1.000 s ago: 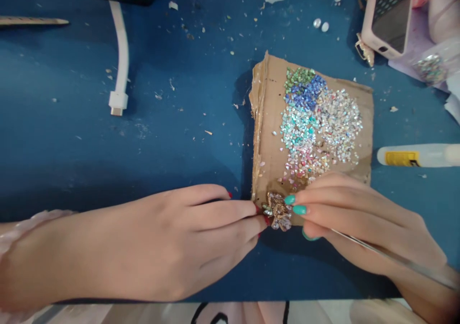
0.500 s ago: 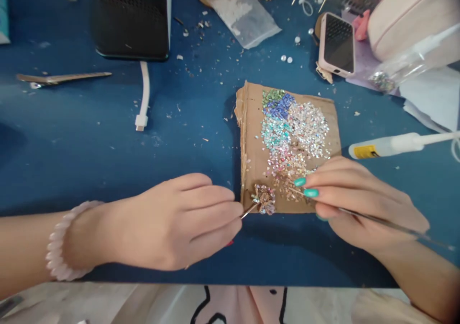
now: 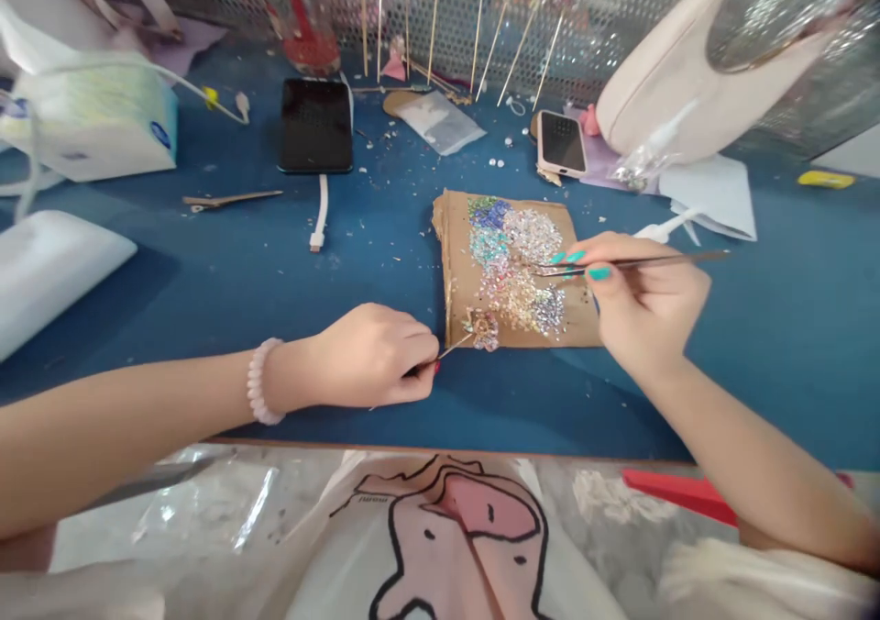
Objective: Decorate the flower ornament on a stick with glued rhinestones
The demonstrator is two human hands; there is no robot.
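A square of brown cardboard [image 3: 457,299] lies on the blue table, covered with patches of tiny shiny chips [image 3: 533,235] in green, blue, turquoise, white, pink and gold. My left hand [image 3: 375,356] is closed on a thin stick [image 3: 455,347] at the cardboard's lower left. At the stick's end a small glittering flower-like piece [image 3: 485,329] rests over the cardboard's lower edge. My right hand [image 3: 643,294], with turquoise nails, pinches metal tweezers [image 3: 660,260]. The tweezers' tips are over the chips near the middle of the cardboard.
Behind the cardboard are a phone [image 3: 562,143], a plastic bag [image 3: 444,123] and loose pearls. A black device [image 3: 316,127], a white cable [image 3: 320,212] and a brown clip [image 3: 232,200] lie left. A tissue pack [image 3: 93,120] stands far left, a pink bag [image 3: 660,88] back right.
The view has tilted up and widened. My right hand has turned and moved up, taking the tweezers' tips from the lower chips to the middle. My left hand still holds the stick.
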